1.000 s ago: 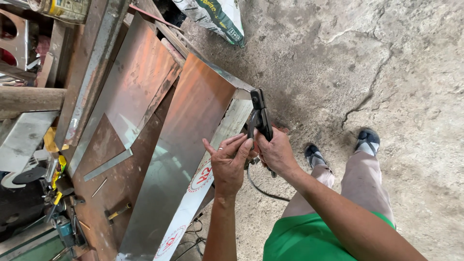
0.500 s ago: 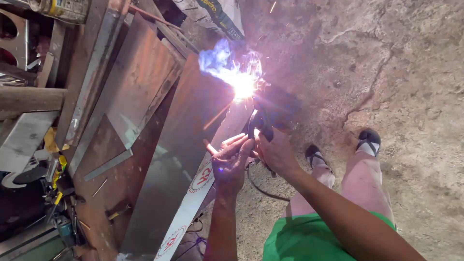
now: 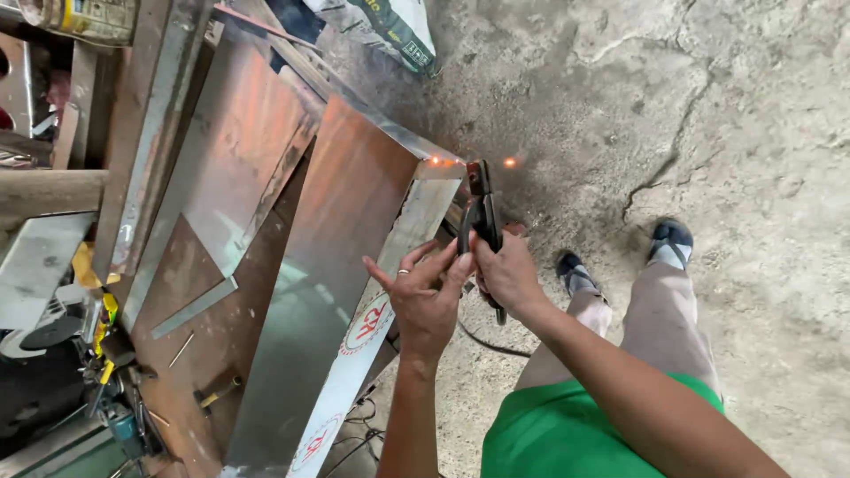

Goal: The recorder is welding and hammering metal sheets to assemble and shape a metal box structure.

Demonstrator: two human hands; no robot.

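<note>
Clenched, my right hand (image 3: 506, 270) aims the black clamp-shaped welding holder (image 3: 481, 212) at the grey steel channel's (image 3: 416, 217) glowing corner; left hand (image 3: 423, 296), fingers spread, steadies it.

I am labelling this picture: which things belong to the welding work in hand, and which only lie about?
In use:
- right hand gripping the black electrode holder
- left hand steadying it
- metal sheet with glowing corner

Lying about:
- paint can
- printed sack
- grinder disc
- wooden beam

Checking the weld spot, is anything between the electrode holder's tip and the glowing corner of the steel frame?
Nothing visible does. The right hand holds the black electrode holder with its tip beside the glowing corner of the steel frame; the left hand steadies lower down.
</note>
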